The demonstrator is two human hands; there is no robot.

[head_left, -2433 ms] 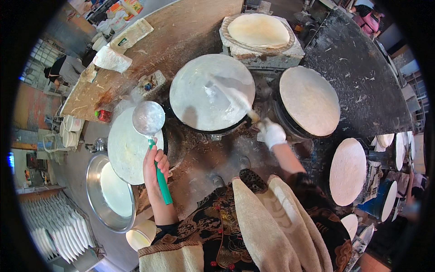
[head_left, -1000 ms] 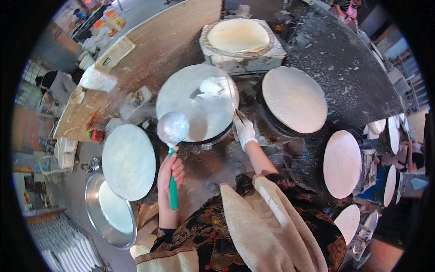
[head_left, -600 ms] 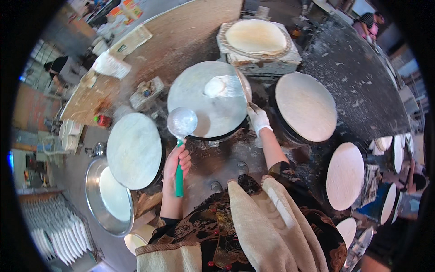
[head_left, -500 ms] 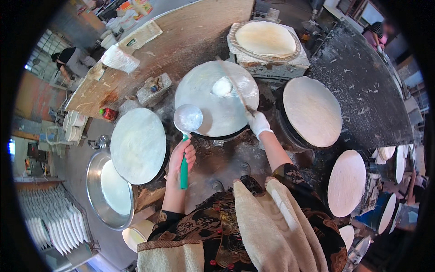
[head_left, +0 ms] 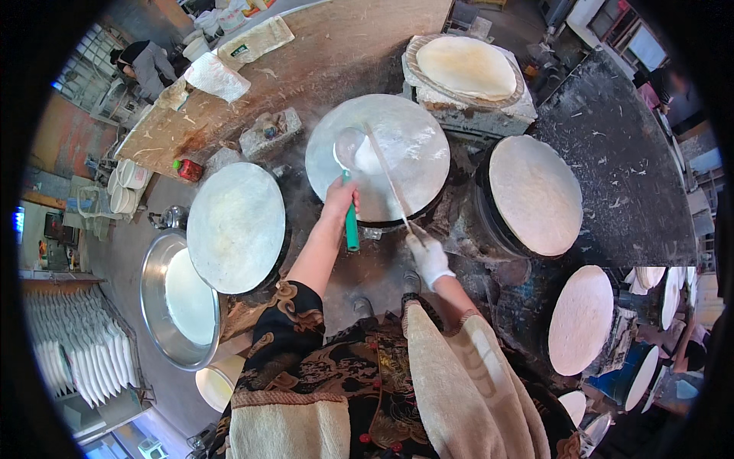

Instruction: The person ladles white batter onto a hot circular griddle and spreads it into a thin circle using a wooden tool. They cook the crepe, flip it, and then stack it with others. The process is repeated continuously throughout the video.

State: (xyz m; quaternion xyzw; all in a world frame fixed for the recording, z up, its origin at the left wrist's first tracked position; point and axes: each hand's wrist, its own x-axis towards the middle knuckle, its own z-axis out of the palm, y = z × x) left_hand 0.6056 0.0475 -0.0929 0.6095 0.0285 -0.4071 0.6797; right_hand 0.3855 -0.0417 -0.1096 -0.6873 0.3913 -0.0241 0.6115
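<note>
Now the ladle (head_left: 349,148) in the left hand (head_left: 339,200) farther over the griddle (head_left: 422,149)

- 12 o'clock: ladle (head_left: 349,145) is covering part of griddle (head_left: 417,168).
- 4 o'clock: gloved right hand (head_left: 429,258) is hiding near end of stick (head_left: 389,176).
- 2 o'clock: co-worker (head_left: 667,86) is blurring into dark rim.
- 5 o'clock: beige cloth (head_left: 443,390) is running off bottom edge.

Glossy metal basin (head_left: 156,298); smooth plastic ladle handle (head_left: 352,232).
</note>
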